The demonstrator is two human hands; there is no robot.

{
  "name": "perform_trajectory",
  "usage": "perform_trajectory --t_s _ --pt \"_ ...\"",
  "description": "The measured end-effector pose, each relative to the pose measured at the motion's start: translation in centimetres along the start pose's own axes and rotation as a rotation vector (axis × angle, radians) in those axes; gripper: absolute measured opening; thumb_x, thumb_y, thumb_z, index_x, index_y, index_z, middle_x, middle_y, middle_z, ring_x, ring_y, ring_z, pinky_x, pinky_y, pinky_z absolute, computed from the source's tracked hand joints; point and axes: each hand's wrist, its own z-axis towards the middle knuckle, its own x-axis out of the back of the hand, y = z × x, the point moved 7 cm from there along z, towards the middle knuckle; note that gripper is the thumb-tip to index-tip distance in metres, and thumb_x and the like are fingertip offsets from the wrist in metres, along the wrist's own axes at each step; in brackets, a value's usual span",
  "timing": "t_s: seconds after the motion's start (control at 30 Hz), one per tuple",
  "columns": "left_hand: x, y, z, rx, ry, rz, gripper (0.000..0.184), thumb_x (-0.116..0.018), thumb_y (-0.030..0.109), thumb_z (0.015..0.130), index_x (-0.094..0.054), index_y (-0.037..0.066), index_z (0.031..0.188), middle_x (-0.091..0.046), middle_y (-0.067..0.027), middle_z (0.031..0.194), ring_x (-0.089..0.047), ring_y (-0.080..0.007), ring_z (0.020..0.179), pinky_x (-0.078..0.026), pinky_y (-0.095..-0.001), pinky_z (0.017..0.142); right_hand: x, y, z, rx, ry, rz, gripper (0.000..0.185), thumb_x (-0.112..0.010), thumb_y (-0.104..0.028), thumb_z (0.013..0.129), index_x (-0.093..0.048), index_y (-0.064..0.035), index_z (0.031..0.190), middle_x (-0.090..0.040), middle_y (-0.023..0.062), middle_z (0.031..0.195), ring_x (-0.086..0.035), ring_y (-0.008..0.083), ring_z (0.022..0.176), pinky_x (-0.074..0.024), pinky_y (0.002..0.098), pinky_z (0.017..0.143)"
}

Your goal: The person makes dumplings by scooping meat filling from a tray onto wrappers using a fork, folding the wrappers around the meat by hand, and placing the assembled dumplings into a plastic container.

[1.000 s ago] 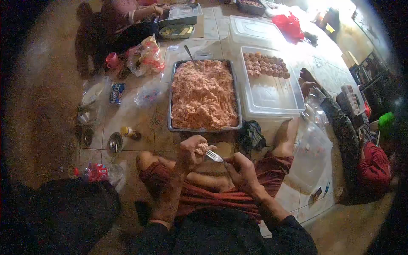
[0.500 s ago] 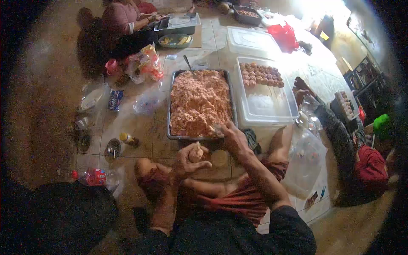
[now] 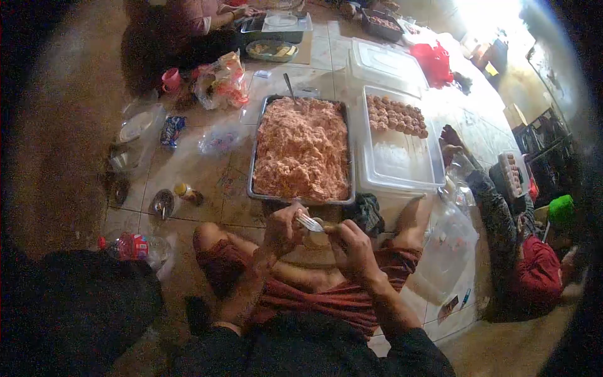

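Observation:
In front of me stands a dark rectangular tray [image 3: 352, 169] heaped with pinkish ground meat mixture [image 3: 301, 151]. A spoon or similar utensil [image 3: 289, 85] sticks up from its far edge. Just before the near rim, my left hand [image 3: 282, 229] is curled closed around a lump of the mixture, mostly hidden by the fingers. My right hand [image 3: 353, 248] pinches the handle of a metal fork [image 3: 309, 222]. The fork's head points left and lies against or very near my left fingers. To the right, a clear plastic container [image 3: 402, 166] holds rows of meatballs [image 3: 396, 116].
A clear lid [image 3: 386, 63] lies beyond the container. Plastic bags [image 3: 220, 81], a small yellow-capped jar [image 3: 185, 190] and a red-capped bottle [image 3: 132, 246] are at left. One person [image 3: 201, 25] sits at far left; another person's leg [image 3: 487, 182] extends at right.
My right hand has drawn back from the tray's near edge with the fork, bringing it to my left hand. The left hand has turned and closed more over the lump. The view has shifted slightly.

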Motion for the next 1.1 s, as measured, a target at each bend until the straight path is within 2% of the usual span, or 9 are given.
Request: perform_trajectory --t_s 0.07,0.3,0.37,0.47,0.53,0.63,0.7,0.8,1.1 --pt "-1.7 -1.0 -0.1 -0.002 -0.227 -0.002 0.032 -0.072 0.033 0.087 -0.065 0.005 0.100 -0.068 -0.0193 0.094 -0.067 -0.0402 0.088 -0.053 -0.0440 0.076 -0.3 0.1 0.5 0.021 0.098 0.073 0.015 -0.065 0.002 0.088 -0.066 -0.0005 0.102 -0.064 0.0178 0.094 -0.067 0.0363 0.086 -0.0531 0.0423 0.072" --pt "1.2 14.6 -4.0 -0.140 0.167 -0.002 0.032 -0.080 0.025 0.086 -0.066 0.000 0.100 -0.070 -0.0127 0.093 -0.068 -0.0234 0.077 -0.055 -0.0364 0.070 0.1 4.0 6.4 -0.068 0.299 0.003 0.026 -0.063 0.001 0.088 -0.060 -0.0008 0.114 -0.064 0.0205 0.103 -0.067 0.0371 0.091 -0.0540 0.0434 0.075" --pt "1.3 14.9 -4.2 -0.170 0.217 -0.144 0.031 -0.084 0.021 0.084 -0.066 0.000 0.098 -0.071 -0.0099 0.091 -0.067 -0.0189 0.076 -0.054 -0.0344 0.069 -3.0 7.3 8.7 0.028 0.080 -0.530 0.042 -0.065 -0.008 0.083 -0.062 -0.0031 0.124 -0.062 0.0183 0.117 -0.059 0.0331 0.112 -0.0531 0.0400 0.082" --pt "2.8 15.5 -4.4 -0.334 0.252 -0.053 0.028 -0.086 0.016 0.081 -0.066 0.002 0.095 -0.070 -0.0068 0.090 -0.064 -0.0146 0.076 -0.054 -0.0321 0.071 -2.7 5.4 7.3 0.052 -0.012 -0.723 0.044 -0.064 -0.009 0.083 -0.060 -0.0029 0.126 -0.061 0.0185 0.117 -0.057 0.0338 0.114 -0.0533 0.0422 0.084" --pt "2.7 13.9 -5.2 -0.004 0.175 -0.262 0.021 -0.084 0.009 0.084 -0.064 0.006 0.090 -0.069 -0.0008 0.089 -0.059 -0.0053 0.072 -0.052 -0.0250 0.067 -2.3 4.1 6.0 0.081 0.001 -0.704 0.042 -0.063 -0.008 0.084 -0.060 -0.0027 0.125 -0.061 0.0193 0.116 -0.058 0.0358 0.111 -0.0534 0.0444 0.084" --pt "3.1 13.9 -5.1 -0.064 0.270 -0.130 0.022 -0.084 0.010 0.084 -0.063 0.006 0.087 -0.066 -0.0008 0.079 -0.059 -0.0074 0.070 -0.051 -0.0267 0.065 1.3 -0.3 4.3 -0.076 0.104 -0.274 0.021 -0.063 0.000 0.085 -0.057 -0.0005 0.106 -0.059 0.0193 0.099 -0.062 0.0384 0.091 -0.0512 0.0445 0.077" --pt "2.9 13.8 -4.9 -0.080 0.291 -0.091 0.021 -0.082 0.011 0.085 -0.062 0.006 0.085 -0.063 -0.0012 0.072 -0.059 -0.0092 0.070 -0.051 -0.0293 0.065 0.6 -2.2 2.2 0.123 0.023 -0.037 0.018 -0.064 0.002 0.084 -0.057 0.0000 0.100 -0.058 0.0196 0.096 -0.061 0.0395 0.091 -0.0500 0.0451 0.074" --pt "2.3 11.4 -3.6 -0.074 0.260 -0.406 0.021 -0.081 0.014 0.085 -0.062 0.006 0.085 -0.064 -0.0015 0.074 -0.057 -0.0094 0.067 -0.050 -0.0291 0.063 -0.1 -3.2 0.5 0.077 -0.045 -0.016 0.017 -0.065 0.003 0.084 -0.058 0.0002 0.099 -0.057 0.0191 0.092 -0.061 0.0406 0.089 -0.0501 0.0441 0.072" --pt "3.4 12.8 -3.8 -0.270 0.367 -0.048 0.030 -0.079 0.030 0.085 -0.063 0.005 0.086 -0.063 -0.0066 0.071 -0.058 -0.0144 0.063 -0.049 -0.0296 0.061 0.1 -2.1 0.2 0.054 0.033 -0.017 0.014 -0.064 0.004 0.083 -0.062 0.0006 0.097 -0.058 0.0194 0.089 -0.062 0.0417 0.083 -0.0511 0.0431 0.071"
